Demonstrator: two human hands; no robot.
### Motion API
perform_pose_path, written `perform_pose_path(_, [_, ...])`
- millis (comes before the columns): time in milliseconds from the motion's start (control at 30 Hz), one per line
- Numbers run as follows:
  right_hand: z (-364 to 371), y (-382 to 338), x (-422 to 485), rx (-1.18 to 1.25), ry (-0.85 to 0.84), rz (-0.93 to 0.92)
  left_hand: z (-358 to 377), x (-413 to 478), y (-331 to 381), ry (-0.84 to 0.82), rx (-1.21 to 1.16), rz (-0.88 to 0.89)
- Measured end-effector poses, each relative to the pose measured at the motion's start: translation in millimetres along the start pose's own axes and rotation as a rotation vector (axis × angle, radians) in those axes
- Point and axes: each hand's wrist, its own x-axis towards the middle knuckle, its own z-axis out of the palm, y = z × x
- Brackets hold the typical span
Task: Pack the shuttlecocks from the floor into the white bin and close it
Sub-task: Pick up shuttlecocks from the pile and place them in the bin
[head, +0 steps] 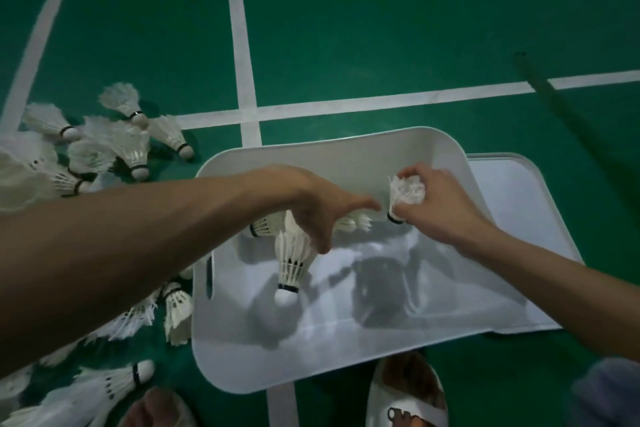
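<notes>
1. The white bin [277, 367] sits open on the green floor [381, 28], with its lid [519, 218] lying at the bin's 3 o'clock.
2. Your right hand [440, 208] curls its fingers tight round the feathers of a shuttlecock [407, 192] over the bin's 1 o'clock corner.
3. Your left hand [311, 204] hangs over the bin, fingers down against a cork-down shuttlecock [291, 267]. You cannot tell whether it grips.
4. Loose shuttlecocks [128, 146] lie on the floor at the bin's 9 to 10 o'clock.

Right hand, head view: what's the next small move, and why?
Probably open the right hand and drop its shuttlecock: the hand grips it cork-down over the open white bin, well inside the rim, and many more lie on the floor to the left.
</notes>
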Motion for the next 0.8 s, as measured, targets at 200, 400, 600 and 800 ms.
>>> perform_pose_path(200, [14,14,-14,-0.130,-0.047,0.029,-14,43,0,-0.010,0.053,-0.093])
perform_pose_path(400, [14,17,-16,-0.122,-0.013,-0.004,-3,61,13,-0.009,0.226,-0.135])
perform_pose_path(600, [14,17,-14,-0.097,0.020,-0.014,7,63,6,0.019,0.355,-0.177])
perform_pose_path(800, [19,14,-12,-0.076,0.053,0.009,2,70,11,0.082,0.342,-0.164])
